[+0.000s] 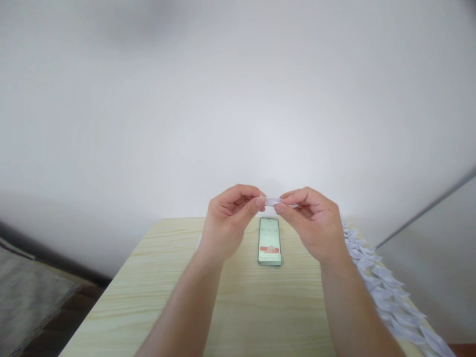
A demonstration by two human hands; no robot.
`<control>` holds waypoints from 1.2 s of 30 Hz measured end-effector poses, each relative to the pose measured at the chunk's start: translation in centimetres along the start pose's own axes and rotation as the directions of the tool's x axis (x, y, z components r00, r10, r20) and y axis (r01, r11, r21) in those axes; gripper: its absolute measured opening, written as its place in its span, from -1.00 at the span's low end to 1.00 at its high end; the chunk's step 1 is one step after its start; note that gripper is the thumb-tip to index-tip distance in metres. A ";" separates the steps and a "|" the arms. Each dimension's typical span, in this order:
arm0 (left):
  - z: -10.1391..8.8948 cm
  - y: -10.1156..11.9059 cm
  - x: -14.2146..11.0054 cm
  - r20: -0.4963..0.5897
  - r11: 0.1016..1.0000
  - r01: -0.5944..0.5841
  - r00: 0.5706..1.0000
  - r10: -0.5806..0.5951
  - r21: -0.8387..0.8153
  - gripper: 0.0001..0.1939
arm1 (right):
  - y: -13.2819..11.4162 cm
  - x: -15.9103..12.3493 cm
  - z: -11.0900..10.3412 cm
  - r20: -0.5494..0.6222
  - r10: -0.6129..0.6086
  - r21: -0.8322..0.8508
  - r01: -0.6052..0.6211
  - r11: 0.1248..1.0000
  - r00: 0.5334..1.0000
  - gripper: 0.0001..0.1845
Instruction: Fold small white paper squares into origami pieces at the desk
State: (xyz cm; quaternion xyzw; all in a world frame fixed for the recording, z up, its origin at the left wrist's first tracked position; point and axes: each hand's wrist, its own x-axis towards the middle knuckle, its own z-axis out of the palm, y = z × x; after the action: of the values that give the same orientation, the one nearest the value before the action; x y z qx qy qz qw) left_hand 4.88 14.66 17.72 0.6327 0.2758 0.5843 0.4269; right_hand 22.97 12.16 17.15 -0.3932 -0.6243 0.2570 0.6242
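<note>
Between my two hands is a small white folded strip, seemingly paper [272,202], held level above the table's far part. My left hand [232,218] pinches its left end between thumb and fingers. At the other end, my right hand [312,218] grips it the same way, and a thin white tip shows past the fingers. The middle of the strip is visible; both ends are partly hidden by fingertips. Below and just behind the strip lies a phone [269,238] with its screen lit.
The pale wooden table [148,297] meets a white wall [223,99] at its far edge. Many folded white paper pieces [386,285] are heaped along the right edge. A white edge of something [199,241] shows beside my left wrist.
</note>
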 end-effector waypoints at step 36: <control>-0.6 -0.3 -0.3 0.028 0.988 -0.044 0.999 0.040 0.149 -0.82 | -0.6 0.2 -0.4 0.074 0.029 0.038 -0.032 0.999 0.997 -0.79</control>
State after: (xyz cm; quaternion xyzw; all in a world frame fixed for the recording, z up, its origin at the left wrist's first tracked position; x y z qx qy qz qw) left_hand 4.25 14.67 17.27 0.6758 0.3002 0.5629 0.3691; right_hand 23.23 11.90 17.73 -0.3809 -0.6355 0.2927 0.6044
